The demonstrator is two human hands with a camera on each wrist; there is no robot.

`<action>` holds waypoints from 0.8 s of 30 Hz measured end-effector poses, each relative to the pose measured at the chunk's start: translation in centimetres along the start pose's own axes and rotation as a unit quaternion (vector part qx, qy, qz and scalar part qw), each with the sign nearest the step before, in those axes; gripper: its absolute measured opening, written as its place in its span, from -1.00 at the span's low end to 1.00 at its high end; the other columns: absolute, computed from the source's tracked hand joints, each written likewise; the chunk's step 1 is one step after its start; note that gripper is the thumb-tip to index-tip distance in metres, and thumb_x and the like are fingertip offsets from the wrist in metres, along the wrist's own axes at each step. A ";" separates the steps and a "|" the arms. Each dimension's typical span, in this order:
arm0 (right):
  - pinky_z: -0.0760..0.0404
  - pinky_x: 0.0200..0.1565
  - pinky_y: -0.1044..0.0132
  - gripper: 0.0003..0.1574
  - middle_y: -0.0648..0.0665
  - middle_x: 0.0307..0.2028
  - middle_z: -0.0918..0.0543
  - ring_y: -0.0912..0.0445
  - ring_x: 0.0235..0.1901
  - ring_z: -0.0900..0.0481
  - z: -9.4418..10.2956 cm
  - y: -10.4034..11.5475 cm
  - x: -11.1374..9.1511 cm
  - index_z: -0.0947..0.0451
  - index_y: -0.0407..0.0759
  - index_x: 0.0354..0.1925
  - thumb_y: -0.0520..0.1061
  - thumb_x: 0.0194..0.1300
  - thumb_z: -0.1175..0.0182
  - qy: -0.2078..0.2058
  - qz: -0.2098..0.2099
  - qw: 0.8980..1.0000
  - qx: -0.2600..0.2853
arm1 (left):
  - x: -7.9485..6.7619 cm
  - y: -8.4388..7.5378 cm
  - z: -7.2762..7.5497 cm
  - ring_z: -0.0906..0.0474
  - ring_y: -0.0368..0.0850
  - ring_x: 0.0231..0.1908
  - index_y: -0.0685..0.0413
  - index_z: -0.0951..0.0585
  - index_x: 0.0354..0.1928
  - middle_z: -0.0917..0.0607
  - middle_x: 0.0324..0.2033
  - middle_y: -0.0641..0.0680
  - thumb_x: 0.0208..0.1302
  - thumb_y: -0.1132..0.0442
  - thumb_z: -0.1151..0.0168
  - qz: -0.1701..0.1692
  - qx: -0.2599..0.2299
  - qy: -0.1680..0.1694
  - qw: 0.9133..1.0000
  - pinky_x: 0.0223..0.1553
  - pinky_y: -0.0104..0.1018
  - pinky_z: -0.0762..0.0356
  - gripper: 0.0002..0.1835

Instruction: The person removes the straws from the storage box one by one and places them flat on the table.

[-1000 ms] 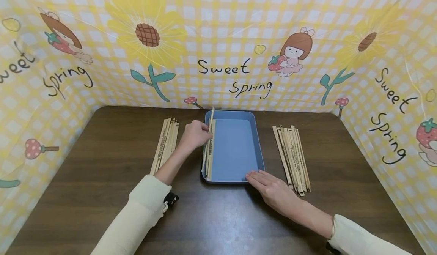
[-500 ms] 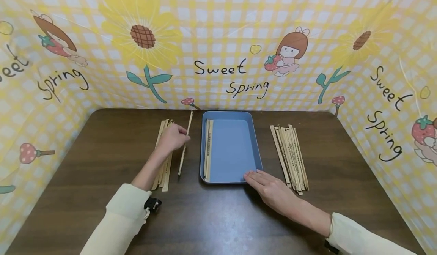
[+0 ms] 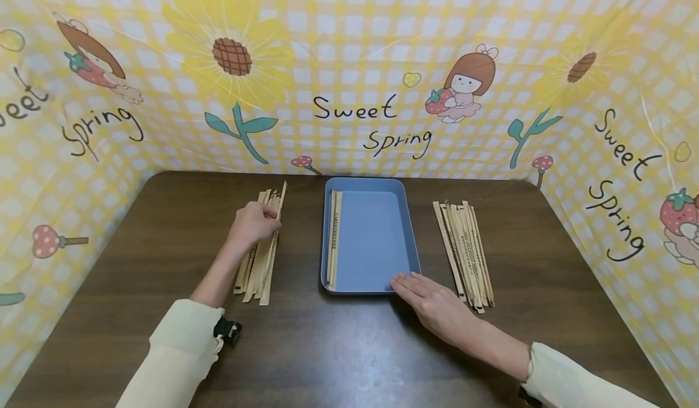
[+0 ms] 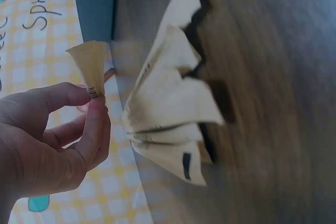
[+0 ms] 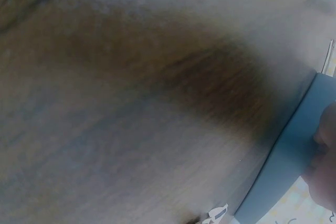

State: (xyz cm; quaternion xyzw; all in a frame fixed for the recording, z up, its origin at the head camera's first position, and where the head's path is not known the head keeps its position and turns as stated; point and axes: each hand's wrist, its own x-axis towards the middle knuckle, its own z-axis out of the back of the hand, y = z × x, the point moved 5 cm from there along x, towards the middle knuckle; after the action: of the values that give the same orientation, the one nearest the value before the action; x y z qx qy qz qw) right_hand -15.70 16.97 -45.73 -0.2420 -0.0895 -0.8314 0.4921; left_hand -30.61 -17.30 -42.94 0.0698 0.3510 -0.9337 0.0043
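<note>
In the head view, my left hand (image 3: 253, 223) pinches a slim paper-wrapped stick (image 3: 283, 198) at the right side of the left pile of similar sticks (image 3: 263, 268). The left wrist view shows thumb and forefinger on this stick (image 4: 93, 74), its flat paper end apart from the fanned pile ends (image 4: 173, 93). A blue tray (image 3: 377, 238) lies in the middle, with a few wrapped sticks (image 3: 334, 238) along its left wall. My right hand (image 3: 437, 305) rests with extended fingers on the tray's front right corner; the right wrist view catches only part of that hand (image 5: 323, 166).
Another pile of paper-wrapped sticks (image 3: 466, 256) lies right of the tray on the dark wooden table (image 3: 338, 353). A yellow checked cloth (image 3: 349, 50) surrounds the table at the back and both sides.
My left hand has carried the stick leftward, from above the tray's left wall to the left pile, still pinching it. My right hand has stayed at the tray's corner.
</note>
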 end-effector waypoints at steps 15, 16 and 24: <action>-0.58 0.11 0.05 -0.44 -0.30 0.03 -0.67 -0.07 0.04 -0.65 0.0 0.0 0.1 -0.56 -0.43 0.12 -0.32 0.49 0.35 -0.003 0.003 1.000 -0.004 | 0.2 2.6 0.8 -0.56 0.28 -0.04 0.39 -0.63 0.02 -0.64 -0.02 0.39 0.22 0.31 -0.17 0.028 0.018 -0.015 0.999 -0.12 0.06 -0.57 -0.63; -0.58 0.11 0.05 -0.44 -0.30 0.03 -0.67 -0.07 0.04 -0.65 0.0 0.0 0.0 -0.56 -0.44 0.12 -0.32 0.49 0.35 -0.003 0.003 1.000 -0.004 | 0.2 2.7 0.8 -0.57 0.28 -0.06 0.40 -0.63 0.01 -0.64 -0.03 0.39 0.22 0.31 -0.17 0.027 0.019 -0.016 0.999 -0.14 0.06 -0.57 -0.63; -0.57 0.11 0.04 -0.40 -0.30 0.03 -0.67 -0.07 0.04 -0.65 0.0 0.0 0.1 -0.56 -0.44 0.12 -0.31 0.50 0.39 -0.002 0.003 1.000 -0.005 | 0.5 3.3 0.5 -0.58 0.26 -0.12 0.39 -0.64 -0.04 -0.66 -0.08 0.36 0.18 0.31 -0.21 0.026 0.021 -0.019 0.999 -0.19 0.02 -0.59 -0.66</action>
State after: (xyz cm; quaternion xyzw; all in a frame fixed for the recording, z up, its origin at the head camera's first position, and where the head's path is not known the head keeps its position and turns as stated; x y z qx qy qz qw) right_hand -15.74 16.89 -45.72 -0.2462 -0.0858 -0.8300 0.4930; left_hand -30.95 -20.09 -44.75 0.0617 0.3289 -0.9418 0.0337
